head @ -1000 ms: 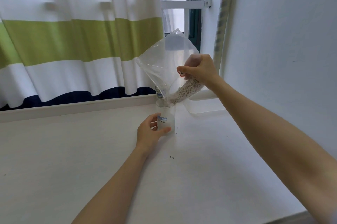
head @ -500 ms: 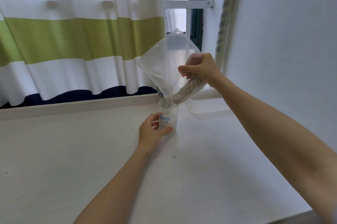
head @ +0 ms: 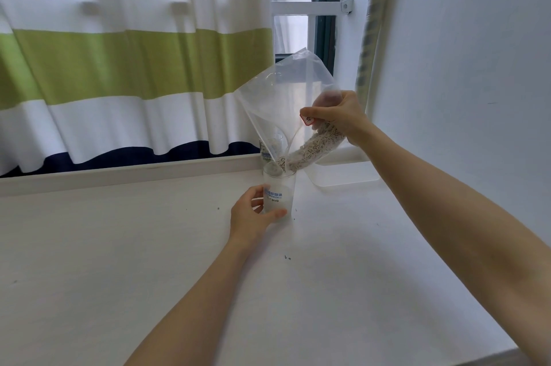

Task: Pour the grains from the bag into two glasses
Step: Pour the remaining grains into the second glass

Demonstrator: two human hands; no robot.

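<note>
Pouring into the first glass: our right hand [head: 337, 115] gripped the tilted clear plastic bag [head: 283, 103] of pale grains [head: 316, 146] over the printed clear glass [head: 279, 192] on the white table [head: 119, 246], steadied by our grasping left hand [head: 253, 213]; next, we judged, the second glass [head: 272, 145] behind

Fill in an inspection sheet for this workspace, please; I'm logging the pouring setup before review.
Surface: white table, a few dark specks near the glass.
Job's things: clear bag tilted, its low corner at the rim of the front glass; grains bunched toward that corner; the front glass looks nearly empty. A second glass stands behind, seen through the bag.
Clutter: clear tray by the wall.
Hands: left hand holds the front glass on the table; right hand grips the bag.
Cables: nothing seen.
Surroundings: striped curtain, window frame, white wall.
</note>
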